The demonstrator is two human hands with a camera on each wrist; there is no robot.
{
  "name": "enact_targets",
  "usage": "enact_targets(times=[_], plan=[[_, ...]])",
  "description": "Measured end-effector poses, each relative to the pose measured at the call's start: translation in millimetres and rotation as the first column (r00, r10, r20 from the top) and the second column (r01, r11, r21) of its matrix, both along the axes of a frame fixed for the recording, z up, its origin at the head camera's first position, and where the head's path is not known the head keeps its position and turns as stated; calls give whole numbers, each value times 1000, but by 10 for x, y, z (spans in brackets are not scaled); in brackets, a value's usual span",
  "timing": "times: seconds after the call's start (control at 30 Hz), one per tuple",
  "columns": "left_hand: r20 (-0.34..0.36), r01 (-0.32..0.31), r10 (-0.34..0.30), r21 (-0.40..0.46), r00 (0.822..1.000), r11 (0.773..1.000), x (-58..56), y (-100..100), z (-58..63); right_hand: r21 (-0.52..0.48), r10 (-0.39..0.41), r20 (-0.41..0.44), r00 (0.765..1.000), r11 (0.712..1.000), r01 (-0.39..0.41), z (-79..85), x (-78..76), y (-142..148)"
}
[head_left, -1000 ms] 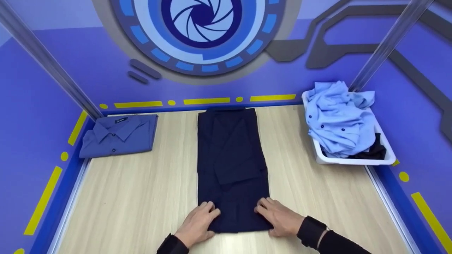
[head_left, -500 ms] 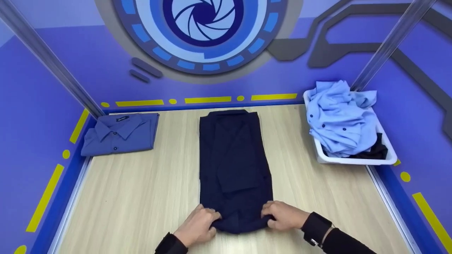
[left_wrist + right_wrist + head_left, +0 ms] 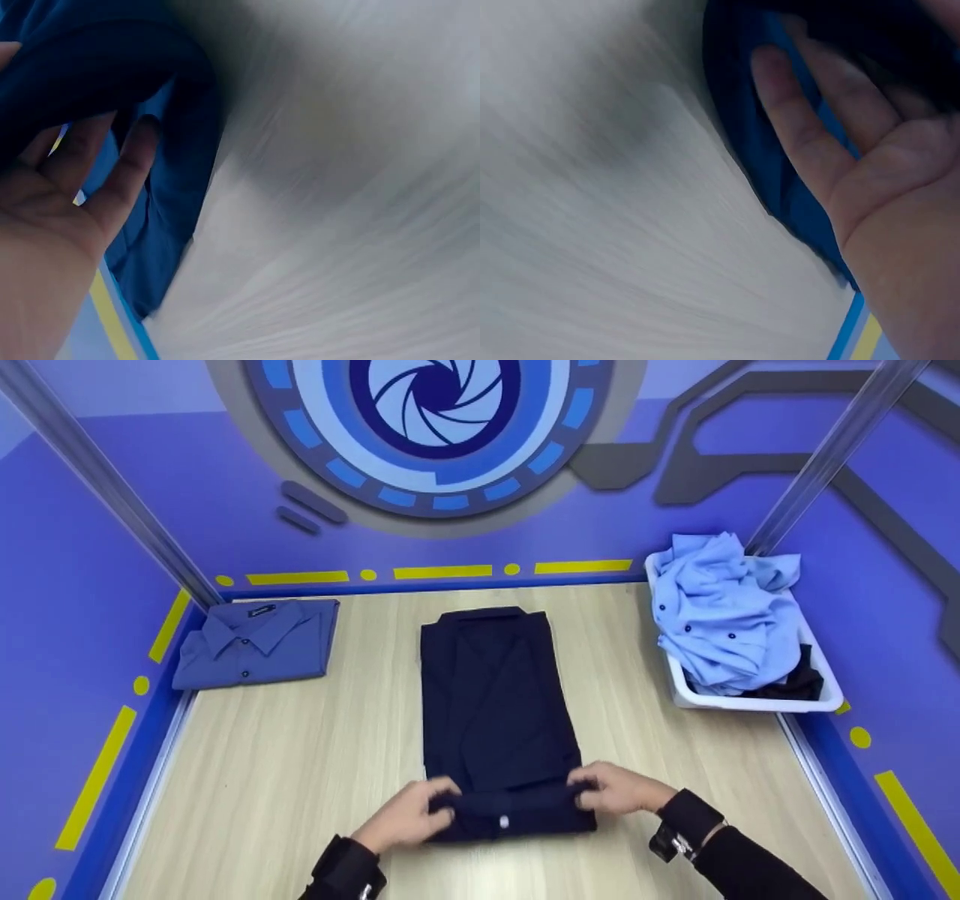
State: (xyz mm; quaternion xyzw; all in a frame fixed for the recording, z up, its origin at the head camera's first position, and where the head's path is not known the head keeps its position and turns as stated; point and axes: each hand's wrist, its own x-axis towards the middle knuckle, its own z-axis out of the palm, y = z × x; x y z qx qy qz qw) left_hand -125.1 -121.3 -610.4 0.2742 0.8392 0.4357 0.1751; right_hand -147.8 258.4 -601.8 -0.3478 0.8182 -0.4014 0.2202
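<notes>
A dark navy shirt (image 3: 491,697) lies lengthwise in the head view, its sides folded in. Its near end is turned up into a band (image 3: 525,810) with a small white dot on it. My left hand (image 3: 409,814) pinches the left end of this band, thumb and fingers on either side of the cloth. At the opposite end my right hand (image 3: 619,789) pinches the band likewise. Both wrist views show fingers reaching inside the curved fold: the left hand (image 3: 82,180) in one, the right hand (image 3: 840,142) in the other.
A folded slate-blue shirt (image 3: 259,645) rests at the back left of the wooden table (image 3: 300,765). At the back right, a white basket (image 3: 750,703) bears a crumpled light blue shirt (image 3: 724,615) and some black cloth (image 3: 795,682). Purple panels (image 3: 510,536) enclose the table.
Both hands took hold of the navy shirt's near end and turned it up and away over the shirt. The collar end slid slightly toward me.
</notes>
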Motion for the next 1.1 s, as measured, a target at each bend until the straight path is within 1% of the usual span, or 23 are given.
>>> enact_targets(times=[0.07, 0.1, 0.13, 0.2, 0.27, 0.33, 0.37, 0.4, 0.43, 0.5, 0.57, 0.63, 0.67, 0.7, 0.77, 0.8, 0.83, 0.87, 0.9, 1.0, 1.03, 1.07, 1.1], plan=[[40, -94, 92, 53, 995, 994, -92, -3, 7, -30, -121, 52, 991, 992, 122, 15, -58, 21], [55, -144, 140, 79, 989, 986, -141, 4, 10, -45, -188, 90, 978, 980, 193, 24, -89, 23], [75, -202, 195, 104, 978, 974, -195, 16, 12, -66, -253, 141, 957, 962, 264, 37, -123, 19], [118, -310, 293, 162, 949, 937, -317, 52, 7, -105, -355, 237, 904, 916, 387, 92, -190, -14], [157, -410, 384, 203, 910, 889, -449, 96, 13, -153, -418, 338, 843, 859, 488, 165, -256, -58], [186, -477, 445, 209, 876, 854, -573, 137, 26, -191, -436, 438, 786, 809, 555, 231, -330, -111], [204, -495, 458, 209, 866, 843, -631, 153, 32, -208, -431, 476, 766, 792, 575, 260, -364, -132], [223, -505, 462, 208, 858, 838, -681, 165, 46, -223, -421, 514, 747, 776, 590, 287, -396, -151], [247, -504, 454, 203, 856, 840, -728, 170, 54, -233, -415, 545, 729, 760, 607, 282, -434, -162], [291, -471, 406, 203, 866, 858, -808, 166, 54, -247, -397, 588, 705, 742, 623, 270, -502, -186], [338, -427, 343, 217, 876, 878, -873, 146, 46, -245, -391, 602, 697, 740, 627, 251, -559, -205], [354, -382, 289, 228, 889, 896, -924, 120, 34, -223, -410, 596, 691, 742, 633, 226, -607, -224], [352, -366, 274, 227, 895, 902, -946, 110, 34, -209, -422, 594, 685, 742, 637, 216, -627, -234], [352, -358, 268, 224, 897, 906, -959, 105, 67, -196, -435, 591, 679, 739, 644, 210, -644, -244], [358, -373, 282, 216, 890, 902, -983, 110, 130, -174, -468, 585, 662, 725, 667, 198, -677, -262], [368, -398, 305, 211, 878, 893, -989, 118, 161, -165, -489, 577, 654, 714, 680, 187, -694, -272], [372, -432, 339, 202, 864, 879, -1003, 126, 143, -161, -505, 577, 642, 700, 696, 183, -710, -286], [384, -469, 373, 193, 844, 862, -1024, 138, 111, -154, -521, 576, 630, 688, 710, 176, -729, -302], [399, -506, 405, 190, 823, 841, -1039, 151, 77, -145, -546, 564, 619, 673, 726, 123, -765, -309], [414, -604, 501, 165, 760, 780, -1099, 178, -125, -103, -628, 506, 591, 636, 765, -37, -870, -331], [408, -626, 527, 158, 746, 764, -1122, 189, -194, -89, -651, 489, 580, 625, 776, -87, -905, -335], [413, -644, 543, 156, 731, 749, -1135, 201, -210, -76, -674, 468, 572, 614, 785, -139, -940, -335], [415, -656, 553, 159, 722, 737, -1140, 214, -224, -64, -699, 446, 560, 599, 798, -190, -975, -334]])
